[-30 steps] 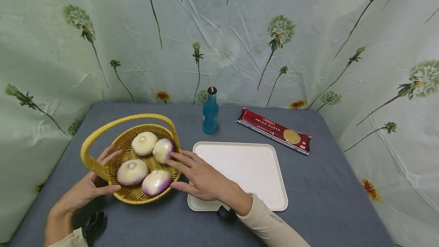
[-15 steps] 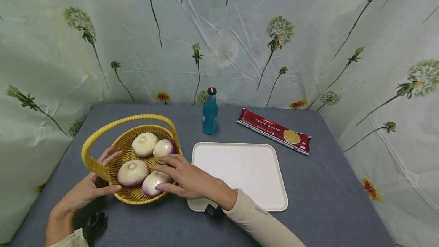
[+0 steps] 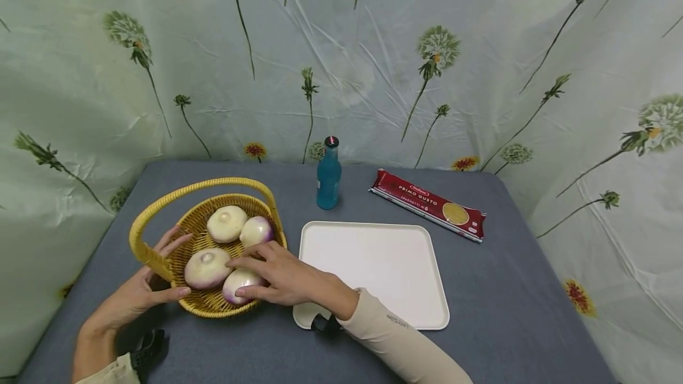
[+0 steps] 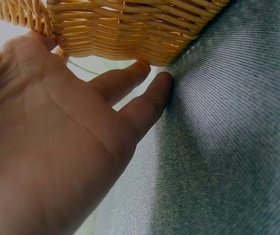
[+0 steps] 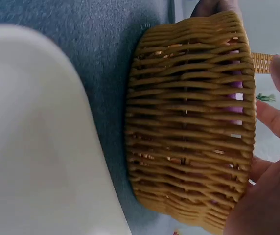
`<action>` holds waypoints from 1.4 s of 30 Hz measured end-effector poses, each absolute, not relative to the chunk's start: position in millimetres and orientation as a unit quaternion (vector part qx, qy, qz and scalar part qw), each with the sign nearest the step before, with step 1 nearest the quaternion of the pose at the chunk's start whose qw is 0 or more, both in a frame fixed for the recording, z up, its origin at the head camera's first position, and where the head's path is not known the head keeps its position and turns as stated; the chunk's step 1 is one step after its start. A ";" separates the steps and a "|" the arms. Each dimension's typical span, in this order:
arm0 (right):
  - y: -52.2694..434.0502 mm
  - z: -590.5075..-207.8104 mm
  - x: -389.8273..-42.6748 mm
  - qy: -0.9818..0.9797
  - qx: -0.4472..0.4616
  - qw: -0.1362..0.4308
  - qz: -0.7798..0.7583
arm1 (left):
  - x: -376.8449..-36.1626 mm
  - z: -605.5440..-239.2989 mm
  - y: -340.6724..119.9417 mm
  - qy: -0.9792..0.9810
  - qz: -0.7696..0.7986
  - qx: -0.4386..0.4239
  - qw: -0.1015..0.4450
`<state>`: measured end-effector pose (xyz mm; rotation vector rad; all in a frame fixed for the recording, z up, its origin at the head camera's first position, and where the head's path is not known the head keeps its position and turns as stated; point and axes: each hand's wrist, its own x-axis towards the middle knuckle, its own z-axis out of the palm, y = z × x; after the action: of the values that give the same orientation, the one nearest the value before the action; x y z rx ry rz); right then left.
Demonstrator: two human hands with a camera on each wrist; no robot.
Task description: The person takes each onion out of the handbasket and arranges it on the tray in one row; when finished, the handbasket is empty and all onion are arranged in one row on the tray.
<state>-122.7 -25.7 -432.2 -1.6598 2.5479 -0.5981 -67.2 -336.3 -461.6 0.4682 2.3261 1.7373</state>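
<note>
In the head view a yellow wicker basket (image 3: 235, 307) with an arched handle holds several white-and-purple onions. My left hand (image 3: 130, 298) holds the basket's left side, its thumb at the front rim and its fingertips over the rim by the handle's foot. Seen from the left wrist, two fingers (image 4: 145, 100) of that hand extend below the wicker. My right hand (image 3: 283, 274) reaches over the right rim and grips the front right onion (image 3: 240, 283), thumb on its near side and fingers bent across its far side. The fingers partly cover that onion.
A white rectangular tray (image 3: 373, 259) lies right of the basket, under my right forearm. Behind it stands a blue bottle (image 3: 328, 179) with a dark cap. A red spaghetti packet (image 3: 427, 203) lies at the back right. A flowered curtain (image 3: 352, 64) hangs behind the table.
My right hand has moved left from the basket's right rim onto the front right onion, and its fingers have bent round it. The left hand and basket have stayed put.
</note>
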 end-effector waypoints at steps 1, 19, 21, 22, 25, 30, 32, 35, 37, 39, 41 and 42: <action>-26.5 -432.4 -122.1 0.824 -0.533 0.025 -0.190 | -67.1 -462.0 -336.4 0.788 0.587 0.159 0.100; -35.9 -430.7 -114.9 0.859 -0.488 0.054 -0.142 | -65.2 -463.2 -337.6 0.792 0.581 0.160 0.099; -36.6 -430.6 -114.4 0.863 -0.483 0.055 -0.137 | -65.1 -462.9 -337.4 0.792 0.581 0.159 0.099; -36.8 -430.5 -114.3 0.864 -0.482 0.054 -0.134 | -65.3 -462.7 -337.4 0.792 0.581 0.159 0.099; -37.2 -430.1 -114.3 0.866 -0.480 0.050 -0.130 | -66.0 -462.4 -337.5 0.791 0.582 0.157 0.102; -38.3 -429.9 -113.9 0.869 -0.478 0.042 -0.124 | -66.8 -462.0 -337.5 0.791 0.583 0.154 0.105; -38.8 -429.7 -113.5 0.871 -0.475 0.041 -0.119 | -66.9 -461.9 -337.4 0.791 0.583 0.154 0.105; -39.7 -429.4 -112.9 0.875 -0.470 0.042 -0.111 | -67.0 -461.9 -337.3 0.792 0.582 0.154 0.105; -40.2 -429.4 -112.7 0.877 -0.467 0.044 -0.106 | -67.0 -461.8 -337.2 0.791 0.582 0.153 0.106; -40.4 -429.6 -112.4 0.878 -0.465 0.044 -0.103 | -67.1 -461.9 -337.1 0.790 0.584 0.153 0.107; -40.2 -430.0 -112.0 0.879 -0.464 0.041 -0.101 | -67.2 -462.2 -336.9 0.789 0.585 0.153 0.106; -40.1 -430.5 -111.7 0.880 -0.464 0.037 -0.098 | -67.2 -462.5 -336.9 0.789 0.585 0.152 0.107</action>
<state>-111.7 -40.1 -430.5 -1.4243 2.6997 -0.3007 -67.2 -336.9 -462.5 0.4484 2.3239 1.7238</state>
